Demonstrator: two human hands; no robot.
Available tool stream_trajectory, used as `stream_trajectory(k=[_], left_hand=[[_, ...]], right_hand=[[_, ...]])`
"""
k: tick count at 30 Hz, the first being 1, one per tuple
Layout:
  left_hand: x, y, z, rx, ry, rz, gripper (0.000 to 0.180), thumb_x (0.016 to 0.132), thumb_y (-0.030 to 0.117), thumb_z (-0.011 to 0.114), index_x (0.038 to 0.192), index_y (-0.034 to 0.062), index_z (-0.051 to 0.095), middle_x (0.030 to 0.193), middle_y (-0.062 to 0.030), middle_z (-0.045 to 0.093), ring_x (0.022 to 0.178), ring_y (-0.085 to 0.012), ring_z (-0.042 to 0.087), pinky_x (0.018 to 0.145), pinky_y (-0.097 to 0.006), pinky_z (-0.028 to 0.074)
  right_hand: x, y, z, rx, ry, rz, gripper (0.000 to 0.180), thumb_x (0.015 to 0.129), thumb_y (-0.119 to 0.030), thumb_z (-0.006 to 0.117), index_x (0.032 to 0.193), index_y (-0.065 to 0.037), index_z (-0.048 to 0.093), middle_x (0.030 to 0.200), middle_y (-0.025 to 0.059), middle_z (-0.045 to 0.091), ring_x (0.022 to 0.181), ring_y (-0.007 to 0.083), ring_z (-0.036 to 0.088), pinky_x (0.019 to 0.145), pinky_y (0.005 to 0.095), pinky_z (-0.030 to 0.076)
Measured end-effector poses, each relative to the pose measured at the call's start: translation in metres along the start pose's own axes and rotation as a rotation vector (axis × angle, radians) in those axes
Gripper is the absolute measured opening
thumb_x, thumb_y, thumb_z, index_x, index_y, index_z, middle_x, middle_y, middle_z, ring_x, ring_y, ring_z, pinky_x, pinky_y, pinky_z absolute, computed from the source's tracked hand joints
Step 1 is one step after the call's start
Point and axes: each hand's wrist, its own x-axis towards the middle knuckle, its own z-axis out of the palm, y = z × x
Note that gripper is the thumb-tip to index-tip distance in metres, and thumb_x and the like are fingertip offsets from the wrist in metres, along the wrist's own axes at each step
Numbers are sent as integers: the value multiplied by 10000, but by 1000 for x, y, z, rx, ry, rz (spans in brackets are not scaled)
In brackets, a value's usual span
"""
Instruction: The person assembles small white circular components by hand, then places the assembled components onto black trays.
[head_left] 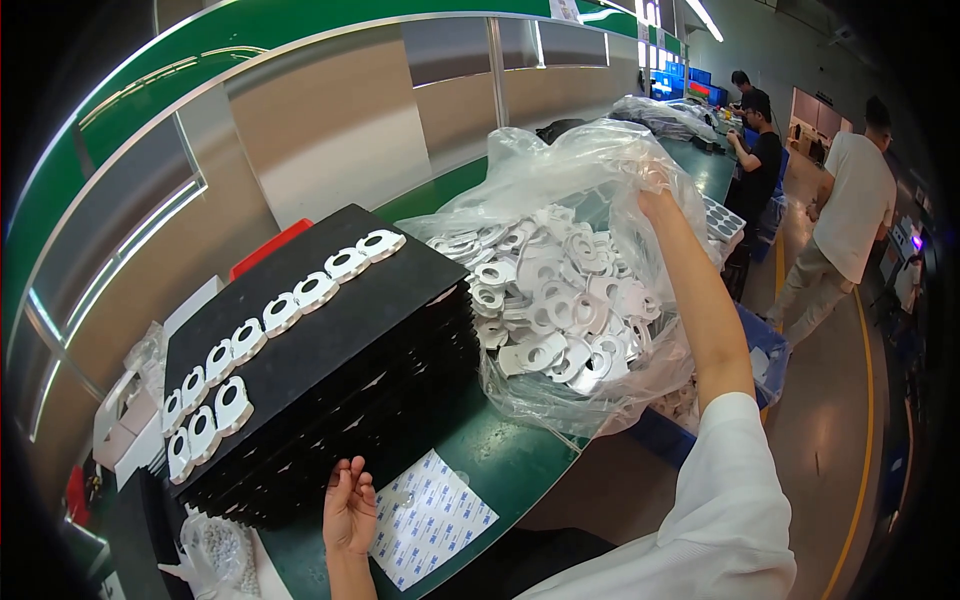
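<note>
A large clear plastic bag (pixel 560 150) lies open on the bench, full of white ring-shaped plastic parts (pixel 550 290), each with a round hole. My right hand (pixel 655 183) is at the bag's far right rim, its fingers closed on the film and partly veiled by it. Low in the middle, my left hand (pixel 350 505) is held palm up with curled fingers and thumb near the fingertips; whatever they may hold cannot be made out. Beside it lies a printed white-and-blue sheet (pixel 435 520). Two rows of the same white parts (pixel 280 313) sit on a stack of black trays (pixel 330 290).
The green bench (pixel 500 450) ends at a rounded front edge. A blue crate (pixel 755 350) stands below on the right. A small bag of beads (pixel 220 550) and a red bin (pixel 270 248) flank the stack. Other people work or walk at the far right.
</note>
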Motion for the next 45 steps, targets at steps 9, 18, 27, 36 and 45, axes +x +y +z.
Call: stream_trajectory(k=[9, 18, 27, 36, 45], left_hand=[[0, 1, -5, 7, 50, 22, 147, 889, 136, 536, 997, 39, 564, 985, -114, 630, 746, -159, 623, 640, -203, 537], [2, 3, -5, -31, -136, 55, 149, 878, 199, 570, 951, 74, 606, 816, -26, 597, 694, -114, 525, 587, -208, 440], [-1, -3, 5, 79, -94, 70, 247, 834, 53, 607, 1076, 35, 567, 907, -65, 585, 768, -111, 513, 675, -235, 448], [0, -1, 0, 33, -105, 41, 164, 822, 68, 627, 979, 22, 619, 865, -80, 624, 706, -103, 529, 641, -206, 464], [-1, 0, 0, 23, -88, 9, 141, 814, 65, 635, 951, 40, 617, 862, -74, 623, 708, -97, 539, 639, -205, 472]], right_hand=[[-83, -7, 15, -1692, -142, -166, 210, 765, -186, 628, 879, -10, 624, 982, 210, 605, 945, 317, 580, 805, 406, 459], [-233, -14, 35, -1814, -475, -15, 415, 645, -292, 752, 918, -14, 611, 881, 202, 619, 854, 348, 598, 716, 422, 471], [-248, -24, 43, -1518, -399, -155, 251, 672, -112, 690, 883, 2, 619, 850, 175, 624, 757, 334, 599, 683, 384, 470], [-377, 0, 118, -637, -704, 341, 100, 796, -36, 609, 871, 25, 636, 751, 67, 634, 661, 89, 575, 601, 216, 451], [-415, 26, 171, -527, -837, 317, 138, 807, -96, 624, 877, 23, 614, 767, 77, 641, 697, 114, 598, 641, 241, 470]])
